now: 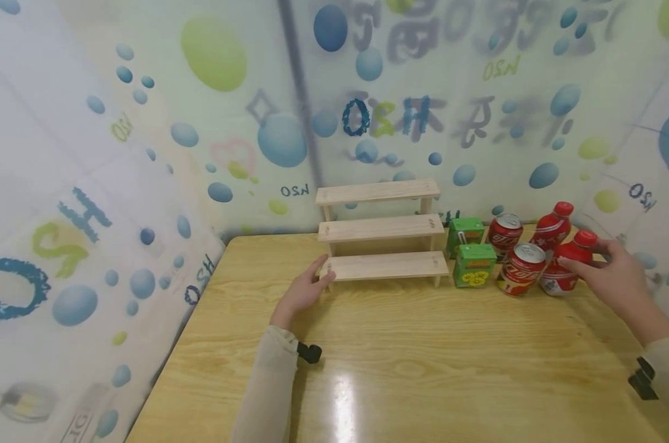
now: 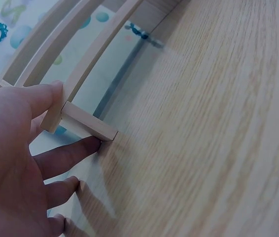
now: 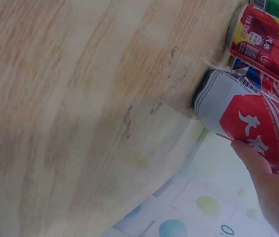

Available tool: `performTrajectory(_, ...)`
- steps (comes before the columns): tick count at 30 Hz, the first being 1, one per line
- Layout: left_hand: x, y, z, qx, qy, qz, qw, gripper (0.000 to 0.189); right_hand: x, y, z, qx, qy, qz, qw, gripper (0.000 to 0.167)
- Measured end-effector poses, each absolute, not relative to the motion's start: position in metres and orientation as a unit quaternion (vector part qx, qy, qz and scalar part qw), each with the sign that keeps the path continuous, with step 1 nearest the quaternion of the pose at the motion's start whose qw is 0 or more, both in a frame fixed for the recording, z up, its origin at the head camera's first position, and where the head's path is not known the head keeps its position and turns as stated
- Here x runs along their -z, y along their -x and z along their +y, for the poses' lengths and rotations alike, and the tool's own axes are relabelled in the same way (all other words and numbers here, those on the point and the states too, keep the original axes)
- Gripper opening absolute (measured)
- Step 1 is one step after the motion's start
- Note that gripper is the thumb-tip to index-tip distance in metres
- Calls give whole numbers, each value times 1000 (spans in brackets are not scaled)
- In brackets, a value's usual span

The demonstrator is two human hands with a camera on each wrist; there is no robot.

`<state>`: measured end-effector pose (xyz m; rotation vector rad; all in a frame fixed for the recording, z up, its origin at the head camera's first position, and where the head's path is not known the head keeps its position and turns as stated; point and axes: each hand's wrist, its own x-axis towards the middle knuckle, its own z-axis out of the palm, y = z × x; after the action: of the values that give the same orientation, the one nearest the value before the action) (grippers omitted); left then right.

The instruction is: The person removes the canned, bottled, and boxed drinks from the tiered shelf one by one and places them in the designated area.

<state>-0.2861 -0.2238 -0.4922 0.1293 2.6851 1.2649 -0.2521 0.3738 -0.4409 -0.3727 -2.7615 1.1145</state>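
A three-tier wooden step shelf [image 1: 381, 227] stands against the back of the table. My left hand [image 1: 304, 289] grips the left end of its lowest board. In the left wrist view, the thumb of my left hand [image 2: 11, 148] presses on that board [image 2: 97, 57], and a fingertip meets the foot of its leg [image 2: 90, 122]. At the far right, my right hand [image 1: 617, 277] holds the front red-capped bottle [image 1: 564, 261] from its right side. The right wrist view shows my thumb [image 3: 253, 160] along the red and silver label of the bottle [image 3: 233, 106].
Left of the held bottle stands a red can [image 1: 519, 271], with another red can [image 1: 503, 234] behind it. Two green drink boxes, front [image 1: 475, 266] and rear [image 1: 464, 232], stand beside the shelf. A second red-capped bottle [image 1: 553, 227] is behind. Patterned curtains [image 1: 246, 203] enclose the table [image 1: 412, 357].
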Motion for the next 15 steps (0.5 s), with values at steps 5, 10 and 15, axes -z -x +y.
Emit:
performTrajectory(5, 492, 286, -224, -423, -43, 901, 84, 69, 443, 251, 376, -371, 121, -918, 71, 91)
performTrajectory(10, 492, 287, -224, -430, -43, 898, 81, 69, 443, 251, 375, -372, 115, -919, 65, 93)
performTrajectory(15, 493, 286, -224, -432, -43, 897, 82, 69, 446, 250, 375, -359, 104, -926, 59, 94)
